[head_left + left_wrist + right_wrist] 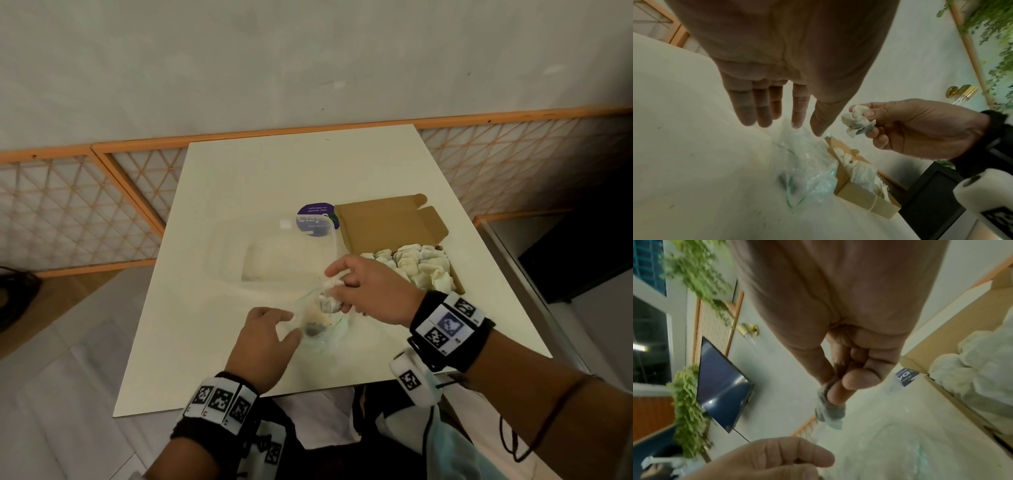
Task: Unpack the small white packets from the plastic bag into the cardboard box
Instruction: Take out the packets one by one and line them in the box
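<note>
The clear plastic bag [322, 329] [807, 170] lies crumpled on the white table [239, 188], just left of the open cardboard box [383, 219] [855, 193]. Several white packets [421, 267] [982, 369] fill the box. My right hand [337, 286] [867, 120] [836, 391] hovers above the bag's mouth and pinches a crumpled bunch of white packets [329, 298] [857, 123] [830, 412]. My left hand [287, 322] [807, 129] sits at the bag's near-left edge with its fingers straight, the tips touching the plastic.
A clear plastic container [284, 250] with a round purple label [317, 219] lies beyond the bag, left of the box lid. An orange lattice fence [102, 205] runs behind the table. The table's front edge is close to my wrists.
</note>
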Demonstrator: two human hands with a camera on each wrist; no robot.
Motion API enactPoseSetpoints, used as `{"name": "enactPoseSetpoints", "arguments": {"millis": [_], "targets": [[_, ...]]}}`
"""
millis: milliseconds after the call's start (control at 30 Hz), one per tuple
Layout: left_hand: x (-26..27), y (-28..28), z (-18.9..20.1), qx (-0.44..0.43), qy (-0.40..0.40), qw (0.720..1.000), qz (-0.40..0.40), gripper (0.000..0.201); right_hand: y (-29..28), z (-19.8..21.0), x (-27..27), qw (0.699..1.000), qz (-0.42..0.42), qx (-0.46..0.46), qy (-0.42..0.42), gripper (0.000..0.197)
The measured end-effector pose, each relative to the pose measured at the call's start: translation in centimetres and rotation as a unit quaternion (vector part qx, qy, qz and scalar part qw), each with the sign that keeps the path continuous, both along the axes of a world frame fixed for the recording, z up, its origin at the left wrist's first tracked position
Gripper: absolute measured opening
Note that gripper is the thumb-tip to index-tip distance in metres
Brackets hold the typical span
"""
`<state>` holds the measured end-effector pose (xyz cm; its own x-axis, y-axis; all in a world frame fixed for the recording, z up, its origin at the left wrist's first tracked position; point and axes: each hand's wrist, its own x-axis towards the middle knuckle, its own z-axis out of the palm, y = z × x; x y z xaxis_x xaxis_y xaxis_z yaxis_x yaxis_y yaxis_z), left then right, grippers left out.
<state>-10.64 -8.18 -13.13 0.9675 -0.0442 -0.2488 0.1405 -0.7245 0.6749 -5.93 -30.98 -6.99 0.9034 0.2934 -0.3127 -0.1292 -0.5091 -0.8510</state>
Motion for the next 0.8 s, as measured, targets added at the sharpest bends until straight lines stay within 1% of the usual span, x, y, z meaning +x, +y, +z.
{"name": "enactPoseSetpoints", "arguments": {"millis": [67, 100, 167, 233, 267, 300, 367, 467, 567, 667, 733, 800], "targets": [[-0.2, -0.3, 1.5, -0.014, -0.037, 0.999, 0.006, 0.03, -0.3, 0.8, -0.5, 1.0, -0.002, 0.024, -0.005, 0.029], [-0.3, -0.6, 2.4, -0.042, -0.057, 0.997, 0.012, 0.028, -0.4, 1.2, -0.8, 0.999, 0.001, 0.035, -0.008, 0.031], [-0.3, -1.5, 4.5, -0.145, -0.064, 0.986, 0.044, 0.021, -0.4, 1.9, -1.3, 0.998, 0.005, 0.059, -0.011, 0.033], [-0.3, -2.4, 6.5, -0.259, -0.045, 0.962, 0.068, 0.018, -0.3, 2.2, -1.8, 0.996, 0.008, 0.084, -0.013, 0.034], [-0.4, -2.8, 7.3, -0.299, -0.037, 0.951, 0.07, 0.018, -0.3, 2.2, -1.9, 0.995, 0.006, 0.096, -0.018, 0.033], [-0.4, -3.1, 7.9, -0.319, -0.034, 0.945, 0.067, 0.02, -0.2, 2.1, -2.0, 0.994, 0.004, 0.105, -0.027, 0.03], [-0.4, -3.3, 8.6, -0.323, -0.032, 0.945, 0.043, 0.019, -0.1, 1.8, -2.1, 0.991, 0.003, 0.123, -0.046, 0.02], [-0.5, -3.3, 8.6, -0.294, -0.027, 0.955, 0.024, 0.01, 0.0, 1.4, -2.3, 0.987, -0.015, 0.151, -0.051, 0.011], [-0.3, -3.0, 8.0, -0.28, -0.025, 0.959, 0.041, 0.012, 0.1, 1.3, -2.0, 0.985, -0.032, 0.162, -0.047, 0.01], [0.2, -2.9, 7.7, -0.269, -0.031, 0.96, 0.067, 0.008, 0.0, 1.0, -1.3, 0.984, -0.059, 0.16, -0.045, 0.009], [0.4, -3.0, 7.8, -0.276, -0.036, 0.957, 0.077, 0.003, 0.1, 1.1, -1.1, 0.983, -0.072, 0.165, -0.041, 0.011], [0.5, -3.2, 7.9, -0.283, -0.029, 0.955, 0.08, 0.018, 0.3, 1.2, -1.0, 0.982, -0.07, 0.172, -0.033, 0.013]]}}
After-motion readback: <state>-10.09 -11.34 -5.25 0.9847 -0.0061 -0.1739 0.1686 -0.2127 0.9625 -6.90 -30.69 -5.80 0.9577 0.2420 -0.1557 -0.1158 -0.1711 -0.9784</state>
